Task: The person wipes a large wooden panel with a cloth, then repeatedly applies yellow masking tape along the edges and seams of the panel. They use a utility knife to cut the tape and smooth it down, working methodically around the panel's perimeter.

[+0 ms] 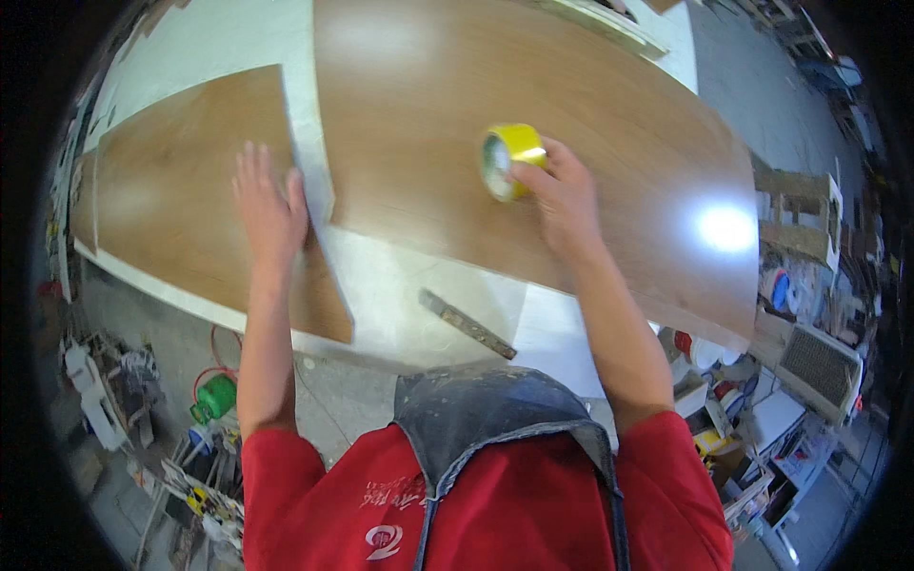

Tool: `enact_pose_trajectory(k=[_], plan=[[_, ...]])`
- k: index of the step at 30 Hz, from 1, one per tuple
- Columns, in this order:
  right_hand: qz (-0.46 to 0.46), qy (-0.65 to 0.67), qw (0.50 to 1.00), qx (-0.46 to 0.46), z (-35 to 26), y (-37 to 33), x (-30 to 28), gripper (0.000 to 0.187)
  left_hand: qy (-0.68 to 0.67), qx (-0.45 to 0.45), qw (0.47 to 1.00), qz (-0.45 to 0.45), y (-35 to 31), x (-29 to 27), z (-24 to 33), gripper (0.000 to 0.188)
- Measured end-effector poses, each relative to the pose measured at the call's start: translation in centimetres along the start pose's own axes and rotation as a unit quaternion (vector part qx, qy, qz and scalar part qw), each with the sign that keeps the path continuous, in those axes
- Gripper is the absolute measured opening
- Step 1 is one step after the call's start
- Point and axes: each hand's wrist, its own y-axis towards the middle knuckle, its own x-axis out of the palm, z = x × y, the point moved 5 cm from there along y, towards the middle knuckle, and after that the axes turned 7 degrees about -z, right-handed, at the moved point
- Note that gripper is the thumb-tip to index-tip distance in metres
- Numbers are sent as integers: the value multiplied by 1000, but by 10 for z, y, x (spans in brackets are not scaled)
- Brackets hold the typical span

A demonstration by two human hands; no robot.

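My right hand grips a roll of yellow packing tape between thumb and fingers, above a large brown wood-grain panel. With its fingers stretched out, my left hand is at the right edge of a smaller brown panel; it looks slightly blurred, and I cannot tell how firmly it touches. A gap showing the white work table separates the two panels. On that white surface, close to my body, lies a narrow worn knife or flat blade tool, set at a slant.
Beyond the large panel lies a pale strip. A green gas bottle with a red hose stands on the floor at lower left, near piled tools. At right are a wooden stand, a grey grilled box and clutter.
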Motion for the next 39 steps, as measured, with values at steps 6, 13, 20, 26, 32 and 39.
enact_pose_trajectory(k=[6, 13, 20, 26, 32, 39], plan=[[121, -292, 936, -158, 13, 23, 24, 63, -80, 103, 970, -206, -81, 21, 94, 82], [-18, -612, 780, -131, 57, -82, -36, 92, -27, 137, 973, -181, -83, 40, 96, 82], [390, -709, 583, 69, 60, -209, -387, 71, 1, 190, 968, -164, -86, 34, 85, 75], [645, -308, 534, 451, 62, -444, -614, 101, 12, 207, 963, -171, -81, 42, 79, 72], [430, -542, 722, 26, 3, -282, -412, 52, 36, 189, 963, -187, -88, 45, 66, 77], [253, -628, 733, -59, 38, -206, -315, 75, 49, 202, 962, -180, -83, 43, 76, 77]])
